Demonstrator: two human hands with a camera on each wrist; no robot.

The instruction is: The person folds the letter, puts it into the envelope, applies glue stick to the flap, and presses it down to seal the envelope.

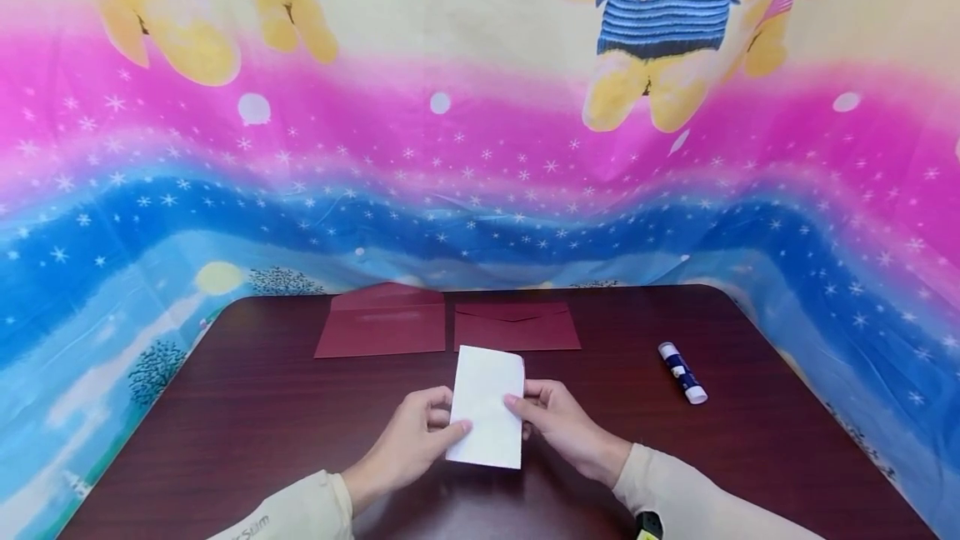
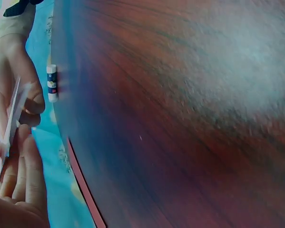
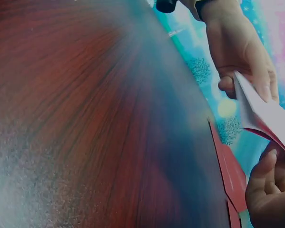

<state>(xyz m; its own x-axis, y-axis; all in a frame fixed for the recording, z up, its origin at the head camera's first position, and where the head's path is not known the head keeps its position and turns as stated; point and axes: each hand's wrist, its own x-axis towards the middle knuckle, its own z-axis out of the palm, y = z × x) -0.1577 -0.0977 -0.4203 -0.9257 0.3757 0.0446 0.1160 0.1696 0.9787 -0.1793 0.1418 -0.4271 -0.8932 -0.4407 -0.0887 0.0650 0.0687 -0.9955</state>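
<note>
A folded white paper is held up over the near middle of the table. My left hand pinches its lower left edge, thumb on the front face and fingers behind. On the opposite edge my right hand grips it the same way, a little higher. From the right wrist view, the folded paper has layers standing slightly apart, with a reddish inner side showing. Behind it lie two dark red envelopes: the left envelope with its flap raised, the right envelope with its flap down.
A glue stick with a white and dark blue label lies on the right side of the dark wooden table. A printed cloth with bears and snowflakes hangs behind the table and round its sides.
</note>
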